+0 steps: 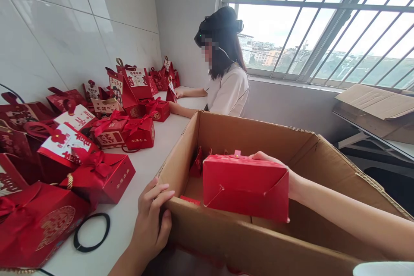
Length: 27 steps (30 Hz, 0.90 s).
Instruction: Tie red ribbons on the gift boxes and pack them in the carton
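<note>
In the head view my right hand [263, 158] grips a red gift box [246, 189] above the inside of a big open cardboard carton [265, 233]. The gift box's plain folded base faces me, and most of my right fingers are hidden behind it. Low at centre-left, my left hand [153, 213] is closed over the carton's near corner, fingers hooked on its rim. Inside the carton, at its far left, a few small red boxes [196, 166] show partly behind the held one.
On the white table [145, 168] at left crowd several red gift boxes [106, 172] with ribbons and handles. A black ring [92, 233] lies near them. A co-worker [226, 86] with a head-worn device sits beyond the carton. Flattened cardboard [375, 101] rests at right.
</note>
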Motion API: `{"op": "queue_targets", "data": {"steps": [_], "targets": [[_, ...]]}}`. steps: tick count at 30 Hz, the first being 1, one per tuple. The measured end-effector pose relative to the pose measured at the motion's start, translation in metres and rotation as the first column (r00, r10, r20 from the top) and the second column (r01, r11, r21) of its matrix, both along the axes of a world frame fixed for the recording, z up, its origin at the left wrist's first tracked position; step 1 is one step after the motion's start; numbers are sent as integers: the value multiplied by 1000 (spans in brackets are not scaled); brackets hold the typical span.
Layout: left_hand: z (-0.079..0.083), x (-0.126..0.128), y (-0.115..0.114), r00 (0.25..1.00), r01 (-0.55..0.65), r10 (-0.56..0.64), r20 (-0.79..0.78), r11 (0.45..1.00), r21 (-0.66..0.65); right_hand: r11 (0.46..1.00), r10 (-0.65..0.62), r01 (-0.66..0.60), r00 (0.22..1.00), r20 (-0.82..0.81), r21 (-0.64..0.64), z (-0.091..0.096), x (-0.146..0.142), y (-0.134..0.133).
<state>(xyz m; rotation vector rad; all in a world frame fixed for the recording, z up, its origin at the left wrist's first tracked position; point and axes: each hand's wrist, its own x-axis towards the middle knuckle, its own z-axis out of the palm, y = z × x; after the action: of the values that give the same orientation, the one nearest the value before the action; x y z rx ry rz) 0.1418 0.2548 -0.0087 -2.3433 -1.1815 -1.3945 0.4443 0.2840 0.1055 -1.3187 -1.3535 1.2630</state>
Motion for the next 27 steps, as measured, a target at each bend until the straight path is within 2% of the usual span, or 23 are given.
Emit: {"op": "queue_targets", "data": {"steps": [2, 3, 4, 5, 6, 7, 9, 10, 12, 18, 19, 23, 27], "targets": [[0, 0, 0, 1000, 1, -1, 3, 1000, -4, 987, -88, 72, 991, 104, 147, 9, 5, 0], [0, -1, 0, 1000, 3, -3, 4, 1000, -4, 948, -153, 81, 964, 218, 309, 14, 7, -1], [-1, -2, 0, 1000, 8, -8, 3, 1000, 0, 867, -234, 35, 909, 345, 497, 19, 10, -3], [-1, -3, 1, 1000, 13, -13, 1, 1000, 5, 751, -322, -77, 824, 466, 656, 24, 12, -5], [-2, -4, 1, 1000, 18, -18, -3, 1000, 10, 614, -410, -233, 722, 557, 754, 28, 14, -9], [-3, -4, 2, 1000, 23, -22, -7, 1000, 18, 476, -490, -397, 622, 611, 785, 30, 14, -13], [-4, -6, 4, 1000, 28, -27, -11, 999, 36, 246, -595, -649, 485, 641, 719, 33, 12, -21], [-4, -7, 5, 1000, 27, -27, -10, 999, 44, 165, -622, -721, 453, 638, 673, 32, 11, -24], [-4, -7, 6, 1000, 28, -28, -9, 998, 49, 68, -634, -783, 445, 632, 619, 30, 9, -29], [-1, -5, 6, 1000, 27, -27, -1, 999, 32, -3, -560, -792, 507, 655, 610, 22, 10, -38], [-1, -5, 6, 1000, 26, -27, 4, 999, 28, -1, -544, -786, 519, 659, 618, 22, 11, -40], [-1, -4, 5, 999, 32, -32, 14, 999, 22, 92, -452, -745, 560, 695, 660, 20, 13, -45], [0, -4, 4, 999, 39, -40, 9, 999, 27, 74, -370, -716, 626, 686, 694, 15, 14, -46]]}}
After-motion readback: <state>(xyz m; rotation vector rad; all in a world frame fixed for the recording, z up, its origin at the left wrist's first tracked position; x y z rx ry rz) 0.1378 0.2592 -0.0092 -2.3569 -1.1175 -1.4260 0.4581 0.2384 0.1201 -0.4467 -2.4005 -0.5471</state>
